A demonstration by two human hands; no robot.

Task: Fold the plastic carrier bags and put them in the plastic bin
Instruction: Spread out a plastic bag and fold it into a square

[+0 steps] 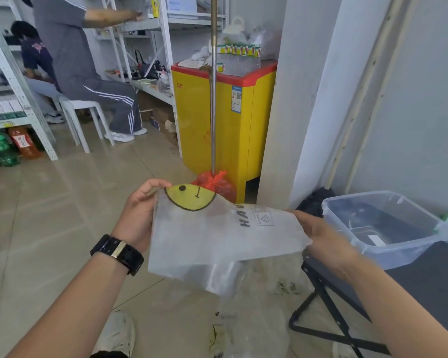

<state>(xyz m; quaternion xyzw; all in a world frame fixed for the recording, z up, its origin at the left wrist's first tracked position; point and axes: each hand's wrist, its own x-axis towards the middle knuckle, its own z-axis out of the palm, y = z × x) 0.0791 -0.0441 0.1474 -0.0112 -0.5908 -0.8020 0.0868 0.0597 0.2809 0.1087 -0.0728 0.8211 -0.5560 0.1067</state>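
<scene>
**Smiley bag held up, left of the bin**

We've got the translucent plastic carrier bag (217, 236), w/ a yellow smiley face + black lettering, held in mid-air just left of the clear plastic bin (398, 257), not touching it. Our left hand (137, 213), black wristwatch (117, 250) on its wrist, pinches the bag's top corner on the side away from the bin. Our right hand (318, 236) grips the edge nearest the bin, fingers mostly hidden behind the film. Bin sits on a black folding table (424, 280). Further left of the bin: red knotted plastic bag (215, 184) at the foot of a metal pole (213, 112), w/ a yellow chest freezer (199, 120) behind. Far left of the bin, two ppl (70, 60) sit by white shelving (163, 34).
</scene>
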